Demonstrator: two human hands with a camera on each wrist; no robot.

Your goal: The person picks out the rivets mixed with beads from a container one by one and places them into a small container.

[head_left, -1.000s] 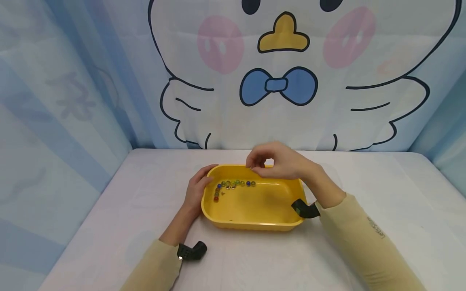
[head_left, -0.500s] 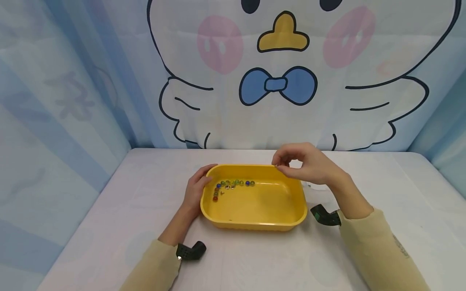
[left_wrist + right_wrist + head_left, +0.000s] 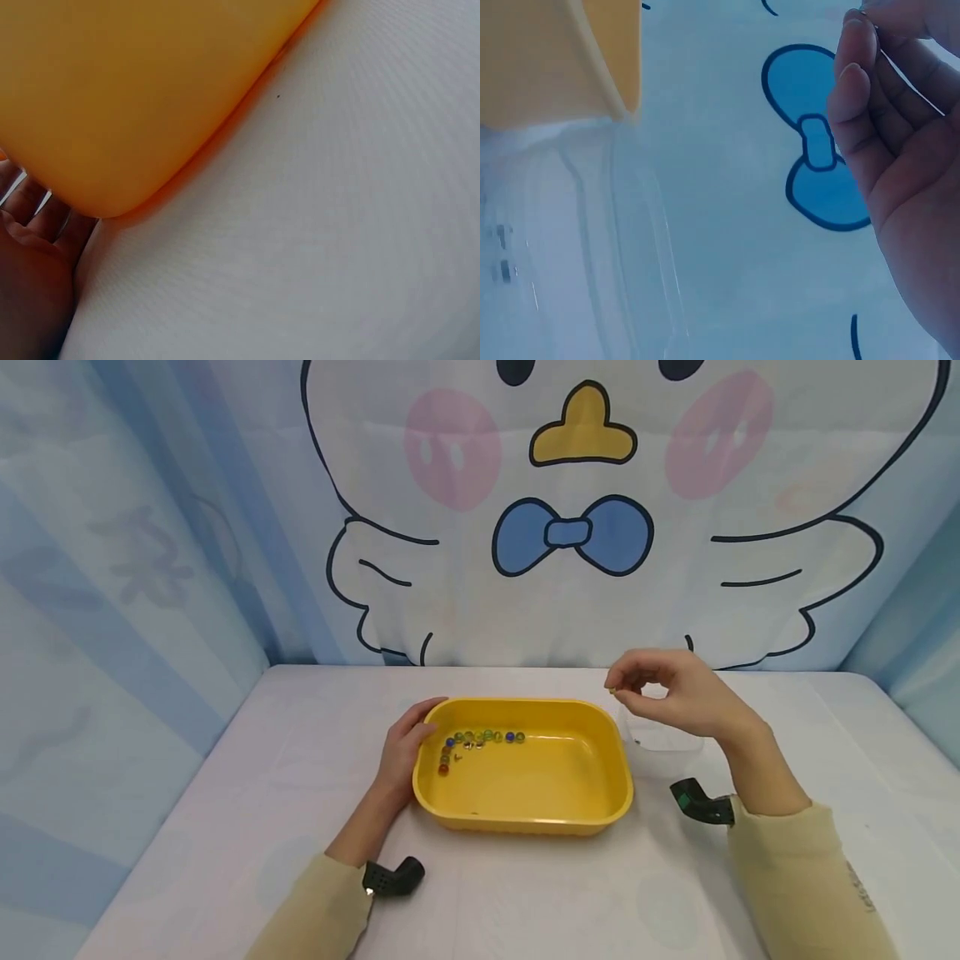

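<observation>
A yellow plastic tray [image 3: 525,789] stands mid-table. My left hand [image 3: 405,747] grips its left rim, thumb over the edge and fingers along the outer wall; the left wrist view shows those fingers [image 3: 49,217] against the wall. Inside the tray, glass marbles [image 3: 488,736] form a row along the back and down the left side. Several tiny gold-coloured pieces [image 3: 468,746] lie within that corner. My right hand [image 3: 678,693] is beyond the tray's right end, above a clear plastic box [image 3: 663,743]. Thumb and forefinger pinch a tiny gold-coloured piece [image 3: 612,691], its shape too small to tell.
In the right wrist view the clear box [image 3: 592,247] sits close beside the yellow tray, with small dark bits in it. A white cloth [image 3: 517,893] covers the table. Behind it hangs a curtain [image 3: 570,610] printed with a cartoon bird.
My right hand has moved right, from over the tray to above the clear box, which has come into sight. The left hand, tray and marbles have stayed put.
</observation>
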